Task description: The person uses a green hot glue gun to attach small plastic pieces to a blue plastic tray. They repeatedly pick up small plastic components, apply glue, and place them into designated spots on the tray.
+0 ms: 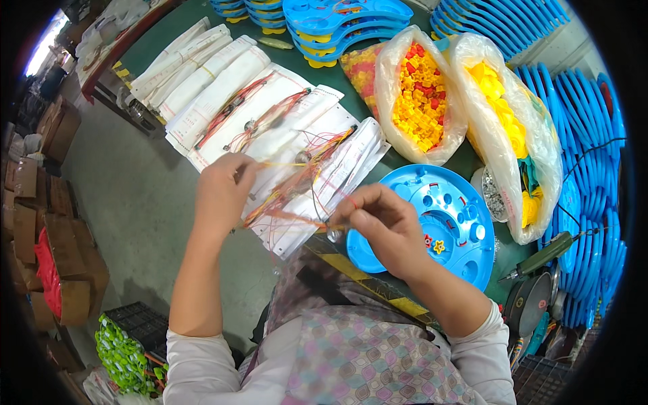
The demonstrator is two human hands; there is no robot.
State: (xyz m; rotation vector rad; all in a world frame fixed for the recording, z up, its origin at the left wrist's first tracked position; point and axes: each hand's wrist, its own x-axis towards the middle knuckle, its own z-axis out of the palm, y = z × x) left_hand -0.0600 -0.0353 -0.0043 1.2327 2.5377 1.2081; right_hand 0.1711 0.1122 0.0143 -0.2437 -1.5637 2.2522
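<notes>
My left hand (226, 192) is closed in a pinch on thin wires above the near end of the papers. Across from it, my right hand (383, 226) pinches a thin red wire between thumb and fingers. A loose bundle of red and yellow wires (291, 191) with small round metallic parts stretches between both hands, partly smeared by motion. Beneath lie white printed sheets (270, 94) bearing more wire bundles (233, 111). Just beyond my right hand sits a round blue plastic base (476, 253) with moulded holes and small red and yellow star pieces (439, 247).
An open bag of small yellow and red pieces (418, 101) stands behind the base, beside a bag of larger yellow parts (503, 115). Stacked blue plastic parts (587, 169) line the right. A green-handled screwdriver-like tool (543, 255) lies right. Cardboard boxes (77, 270) stand on the left.
</notes>
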